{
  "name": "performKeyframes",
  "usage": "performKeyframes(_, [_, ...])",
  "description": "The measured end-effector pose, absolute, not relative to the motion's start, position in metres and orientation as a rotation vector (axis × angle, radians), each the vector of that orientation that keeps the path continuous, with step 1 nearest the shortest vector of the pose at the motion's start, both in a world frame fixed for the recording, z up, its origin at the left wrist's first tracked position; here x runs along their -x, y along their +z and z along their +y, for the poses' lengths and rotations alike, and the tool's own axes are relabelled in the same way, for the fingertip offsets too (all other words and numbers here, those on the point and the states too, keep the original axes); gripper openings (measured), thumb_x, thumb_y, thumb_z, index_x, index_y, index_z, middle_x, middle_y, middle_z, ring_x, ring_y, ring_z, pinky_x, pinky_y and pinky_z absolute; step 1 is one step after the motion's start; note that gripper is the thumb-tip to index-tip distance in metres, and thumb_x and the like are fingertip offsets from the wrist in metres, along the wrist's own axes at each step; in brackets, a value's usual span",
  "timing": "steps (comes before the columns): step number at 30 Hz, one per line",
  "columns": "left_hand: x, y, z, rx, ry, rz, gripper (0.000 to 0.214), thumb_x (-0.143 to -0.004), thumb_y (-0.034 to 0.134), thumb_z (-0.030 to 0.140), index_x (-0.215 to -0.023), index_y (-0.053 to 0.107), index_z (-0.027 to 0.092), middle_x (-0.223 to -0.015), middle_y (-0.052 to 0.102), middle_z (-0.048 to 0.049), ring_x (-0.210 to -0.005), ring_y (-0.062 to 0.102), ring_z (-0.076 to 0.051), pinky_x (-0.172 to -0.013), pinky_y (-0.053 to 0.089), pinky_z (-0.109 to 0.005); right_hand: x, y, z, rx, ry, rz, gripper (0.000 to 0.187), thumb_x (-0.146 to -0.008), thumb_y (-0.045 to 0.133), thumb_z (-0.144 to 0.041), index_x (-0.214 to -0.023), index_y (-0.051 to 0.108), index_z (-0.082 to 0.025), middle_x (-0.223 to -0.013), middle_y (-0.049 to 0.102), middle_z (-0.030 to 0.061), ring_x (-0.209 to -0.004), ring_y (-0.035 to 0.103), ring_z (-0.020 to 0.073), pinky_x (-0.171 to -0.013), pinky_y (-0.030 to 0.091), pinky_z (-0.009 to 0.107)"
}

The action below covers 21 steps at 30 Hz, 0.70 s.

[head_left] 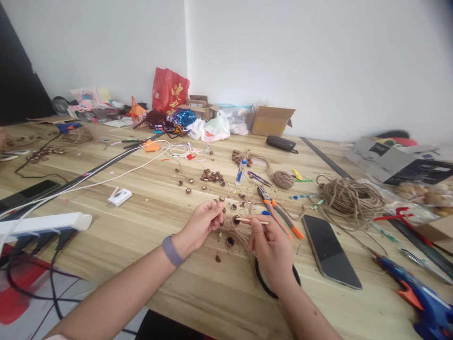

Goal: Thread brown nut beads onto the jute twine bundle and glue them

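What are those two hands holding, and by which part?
The right hand pinches a thin wooden stick near its right end. The left hand closes its fingertips on something small; what, I cannot tell.

Light wooden desk [148, 236], cluttered. Brown beads [212, 177] scattered mid-desk; orange-handled pliers [279, 215] beside a dark phone [331, 250], twine coil [348, 196] behind them. White power strip [46, 223] at left edge, blue glue gun [421, 297] at right, cardboard box [271, 120] by the wall.

A pale, matt wood-grain table [141, 222] bore rough, fibrous twine [350, 198], a glossy black phone [329, 250] and metal pliers [279, 215] with orange plastic grips; the right hand [271, 248] pinched a thin, smooth wooden stick [251, 220].
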<state>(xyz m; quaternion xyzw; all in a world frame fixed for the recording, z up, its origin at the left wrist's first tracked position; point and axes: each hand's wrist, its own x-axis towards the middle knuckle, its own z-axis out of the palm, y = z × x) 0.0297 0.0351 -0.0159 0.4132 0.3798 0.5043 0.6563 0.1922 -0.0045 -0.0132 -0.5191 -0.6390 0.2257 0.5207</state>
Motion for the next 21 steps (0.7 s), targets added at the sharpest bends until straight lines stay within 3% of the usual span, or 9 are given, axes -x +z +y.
performKeyframes(7, [-0.014,-0.003,0.050,-0.895,1.324,0.979,0.039,-0.055,0.082,0.035,-0.080,0.059,0.014,-0.074,0.060,0.0000,-0.055,0.044,-0.006,-0.050,0.031,-0.019,-0.193,-0.014,-0.004,1.256,0.488,-1.564,0.035,-0.093,0.041,-0.046,-0.087,0.061,-0.018,-0.038,0.051,-0.0058,-0.033,0.050,0.0125,-0.040,0.039,0.023])
performKeyframes(13, [0.032,0.026,0.067,-0.924,1.531,1.168,0.038,-0.050,0.081,0.032,-0.078,0.061,0.015,-0.076,0.060,0.0016,-0.057,0.045,-0.006,-0.053,0.032,-0.021,-0.194,-0.015,-0.005,1.240,0.524,-1.579,0.037,-0.093,0.041,-0.048,-0.091,0.061,-0.016,-0.041,0.052,-0.0056,-0.035,0.051,0.0129,-0.041,0.039,0.024])
performKeyframes(17, [0.061,0.020,0.072,-1.312,1.279,1.475,0.031,-0.057,0.074,0.035,-0.076,0.058,0.017,-0.075,0.059,0.0006,-0.068,0.052,-0.013,-0.062,0.035,-0.024,-0.194,-0.015,-0.005,1.231,0.490,-1.592,0.036,-0.093,0.042,-0.047,-0.090,0.061,-0.016,-0.041,0.052,-0.0058,-0.035,0.050,0.0121,-0.042,0.039,0.024])
performKeyframes(21, [0.083,-0.003,0.078,-1.709,0.770,1.980,0.025,-0.057,0.072,0.035,-0.070,0.056,0.020,-0.076,0.061,-0.0035,-0.082,0.053,-0.023,-0.071,0.034,-0.030,-0.194,-0.015,-0.005,1.220,0.506,-1.590,0.035,-0.093,0.043,-0.046,-0.091,0.061,-0.016,-0.041,0.051,-0.0061,-0.035,0.050,0.0118,-0.042,0.038,0.023])
